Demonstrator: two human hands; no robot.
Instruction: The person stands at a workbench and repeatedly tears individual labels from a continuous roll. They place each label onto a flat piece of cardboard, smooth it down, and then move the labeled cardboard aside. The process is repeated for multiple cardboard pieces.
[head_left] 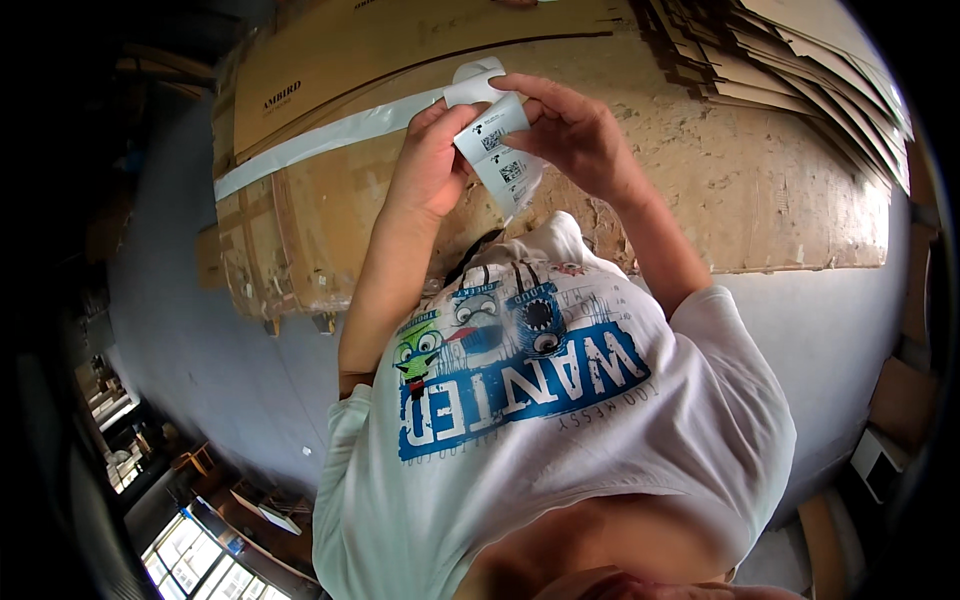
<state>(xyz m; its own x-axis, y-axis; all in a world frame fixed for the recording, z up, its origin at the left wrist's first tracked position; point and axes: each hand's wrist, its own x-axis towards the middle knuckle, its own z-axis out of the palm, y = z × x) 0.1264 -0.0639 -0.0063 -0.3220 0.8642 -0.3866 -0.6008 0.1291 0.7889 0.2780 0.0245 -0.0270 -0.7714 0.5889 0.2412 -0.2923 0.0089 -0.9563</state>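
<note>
A strip of white printed labels (508,165) with square codes hangs between my hands, over the near part of the worktable. Its upper end runs into a loose white roll or curl (475,80) above my fingers. My left hand (436,150) pinches the strip's left edge between thumb and fingers. On the other side my right hand (575,130) grips the strip near the curl, its index finger laid on the white paper. The strip's lower end dangles free, close to my shirt.
The worktable (600,90) is covered in worn brown cardboard. A large flat cardboard sheet (330,70) lies at the back left, with a strip of pale tape (300,150) along its near side. Several flat cardboard pieces (800,60) are stacked at the far right.
</note>
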